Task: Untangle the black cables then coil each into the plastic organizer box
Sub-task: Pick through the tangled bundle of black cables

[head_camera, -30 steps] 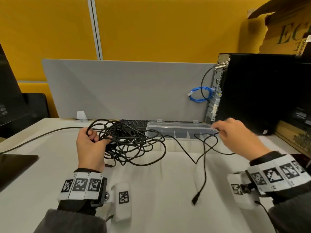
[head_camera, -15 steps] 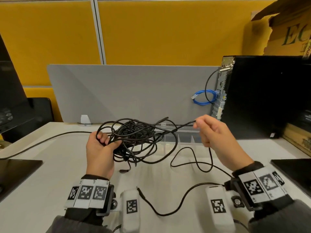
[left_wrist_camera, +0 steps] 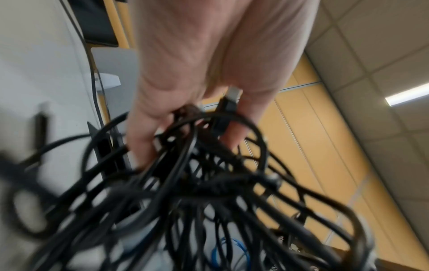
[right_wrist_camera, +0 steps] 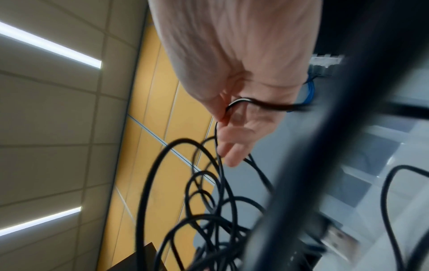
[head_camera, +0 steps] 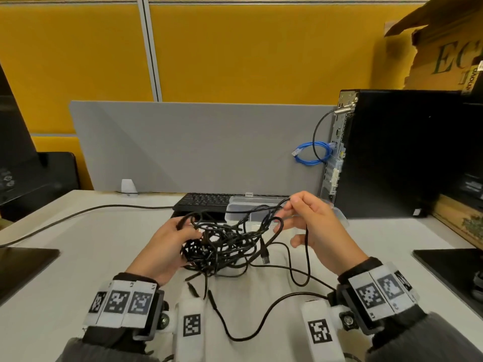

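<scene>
- Left hand (head_camera: pixel 167 244), fingers curled into the tangled bundle of thin black cables (head_camera: pixel 222 244), gripping the knotted mass just above the white desk (head_camera: pixel 78 244); same grip plain in the left wrist view (left_wrist_camera: pixel 209 73), strands packed between the fingers.
- Right hand (head_camera: pixel 316 226), thumb and forefinger pinching one black strand (head_camera: pixel 285 205) at the top right of the tangle, remaining fingers loosely spread; pinch confirmed from the right wrist (right_wrist_camera: pixel 236 113).
- Risk one: pulling that strand sideways against the held bundle, cinching the loops into a tighter knot rather than freeing anything.
- Risk two: black USB plug (head_camera: pixel 265 257) dangling at the bundle's lower edge, likely to snag in a loop during a draw-through.
- Risk three: loose tails trailing across the desk toward the wrist cameras, apt to catch on the straps.
- Clear plastic organizer box (head_camera: pixel 251 205) open behind the tangle, in front of the black keyboard (head_camera: pixel 203 201); no cable seen coiled inside, and a hard tug could sweep the bundle into it and shove it.
</scene>
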A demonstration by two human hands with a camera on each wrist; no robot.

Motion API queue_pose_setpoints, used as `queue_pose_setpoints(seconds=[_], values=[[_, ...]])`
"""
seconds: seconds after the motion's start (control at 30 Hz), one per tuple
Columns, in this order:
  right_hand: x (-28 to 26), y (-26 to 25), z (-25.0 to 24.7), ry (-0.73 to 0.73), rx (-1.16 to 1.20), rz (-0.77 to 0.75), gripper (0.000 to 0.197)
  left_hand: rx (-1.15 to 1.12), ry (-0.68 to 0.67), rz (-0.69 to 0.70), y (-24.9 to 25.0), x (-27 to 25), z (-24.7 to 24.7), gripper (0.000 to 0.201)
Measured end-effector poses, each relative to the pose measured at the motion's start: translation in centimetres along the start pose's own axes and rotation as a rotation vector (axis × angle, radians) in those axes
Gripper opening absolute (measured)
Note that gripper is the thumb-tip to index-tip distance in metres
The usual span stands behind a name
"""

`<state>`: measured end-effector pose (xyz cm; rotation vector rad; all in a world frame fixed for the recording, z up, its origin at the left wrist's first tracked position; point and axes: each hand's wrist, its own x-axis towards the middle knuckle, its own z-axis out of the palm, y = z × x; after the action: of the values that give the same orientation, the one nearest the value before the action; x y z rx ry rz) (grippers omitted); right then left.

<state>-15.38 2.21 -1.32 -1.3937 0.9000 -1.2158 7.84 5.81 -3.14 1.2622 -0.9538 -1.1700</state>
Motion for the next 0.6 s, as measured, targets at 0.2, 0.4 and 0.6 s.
queue_pose_setpoints(seconds=[0.2,0.4,0.6], values=[[-0.1,0.1,-0.4,-0.034,0.011,0.068,0.025,0.756,0.009,0.038,2.7,-1.1,0.1,0.039],[-0.4,0.0,-0.8,-0.068,-0.063,0.088,0.023,1.128,-0.223,0.278,3.8,0.0,2.1,0.03],[-0.6,0.7,-1.1,-0.133,-0.327,0.163,0.021,1.064,-0.569,0.182,1.6,0.4,2.8,0.019]])
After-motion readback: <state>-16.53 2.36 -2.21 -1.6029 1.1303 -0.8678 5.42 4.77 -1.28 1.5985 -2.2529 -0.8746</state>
